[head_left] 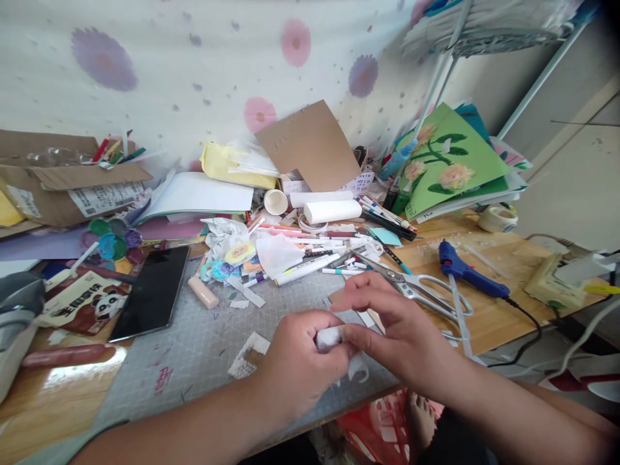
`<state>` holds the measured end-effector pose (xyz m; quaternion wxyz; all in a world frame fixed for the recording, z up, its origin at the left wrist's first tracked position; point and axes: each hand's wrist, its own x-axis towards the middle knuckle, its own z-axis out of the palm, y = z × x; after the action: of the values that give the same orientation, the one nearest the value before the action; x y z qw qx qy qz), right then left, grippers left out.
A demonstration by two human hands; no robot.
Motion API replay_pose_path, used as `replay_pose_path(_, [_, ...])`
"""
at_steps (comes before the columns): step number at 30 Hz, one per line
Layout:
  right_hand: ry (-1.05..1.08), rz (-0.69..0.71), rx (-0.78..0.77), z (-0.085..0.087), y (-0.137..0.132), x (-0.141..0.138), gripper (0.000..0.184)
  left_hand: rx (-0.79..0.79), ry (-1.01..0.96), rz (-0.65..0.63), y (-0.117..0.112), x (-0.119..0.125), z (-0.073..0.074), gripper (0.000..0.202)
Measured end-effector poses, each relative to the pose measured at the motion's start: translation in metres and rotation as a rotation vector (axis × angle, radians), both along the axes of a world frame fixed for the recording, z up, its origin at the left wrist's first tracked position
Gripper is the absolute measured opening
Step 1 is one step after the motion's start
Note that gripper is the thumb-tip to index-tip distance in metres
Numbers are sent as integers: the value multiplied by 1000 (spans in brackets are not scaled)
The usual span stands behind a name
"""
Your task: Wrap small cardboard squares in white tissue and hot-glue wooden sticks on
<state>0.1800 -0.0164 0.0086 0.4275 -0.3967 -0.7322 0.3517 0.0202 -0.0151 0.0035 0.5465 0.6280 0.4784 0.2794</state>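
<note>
My left hand point(310, 358) is closed around a small whitish roll point(329, 338), whose greyish end shows between thumb and forefinger. From the right, the thumb of my right hand point(387, 323) presses on that roll, with its fingers arched above my left knuckles. Its other fingers are partly hidden. A curled white strip point(358, 368) hangs just below the hands; whether it joins the roll I cannot tell. Beside my left wrist, a white textured piece with a brown patch point(249, 355) lies on the grey cutting mat point(203, 361). Large scissors point(407, 284) rest behind my right hand.
A blue glue gun point(472, 270) lies at the right, its cord trailing past a power strip point(557, 281). Pens and markers point(310, 265), paper scraps and white rolls point(332, 210) crowd the back. A phone point(151, 294) and cardboard box point(72, 187) are on the left.
</note>
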Motion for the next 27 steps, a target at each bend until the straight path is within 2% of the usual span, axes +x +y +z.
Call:
replay_pose_path(3, [102,-1,-275,-1,1,-4,18,107,91,-11,-1,1,-1,23])
replay_pose_path(6, [187,39,-410,1,1,-6,12,101,107,-31,-2,2,-1,20])
replay_pose_path(8, [264,33,-403,5,2,-3,9,18,85,-45,-2,1,-2,14])
replay_pose_path(11, [386,-52,-304,12,4,7,5,-109,25,-29,0,-1,-4,12])
replay_pose_path(14, [293,-155,-275,12,4,16,8,-196,-100,9,1,-3,-6,15])
replay_pose_path(17, [148,-115,-380,1,2,16,9,-271,-255,76,1,-2,-8,17])
replay_pose_path(20, [81,-51,-434,-10,0,9,17,-266,-342,125,0,0,-11,17])
replay_pose_path(22, [76,-82,-411,-14,0,5,17,-235,-351,134,1,0,-11,16])
replay_pose_path(27, [130,-89,-418,-13,5,3,16,-217,-389,67,5,-3,-9,16])
